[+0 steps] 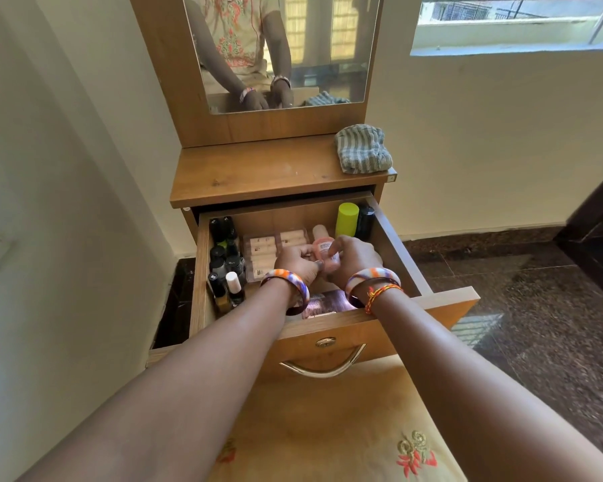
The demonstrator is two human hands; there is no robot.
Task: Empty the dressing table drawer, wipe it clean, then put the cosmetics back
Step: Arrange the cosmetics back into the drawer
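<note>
Head view: drawer (449, 300) pulled fully out, cosmetics inside; left hand (298, 264) and right hand (354, 259) meet over the drawer's middle, both closed around a small pink bottle (324, 250), possibly with a second pink item beneath, grip obscures it; dark nail polish bottles (225, 259) along left wall; yellow-green tube (347, 220) and black tube (365, 222) upright at back right; striped cloth (362, 149) bunched on the table top (258, 168), right end.
</note>
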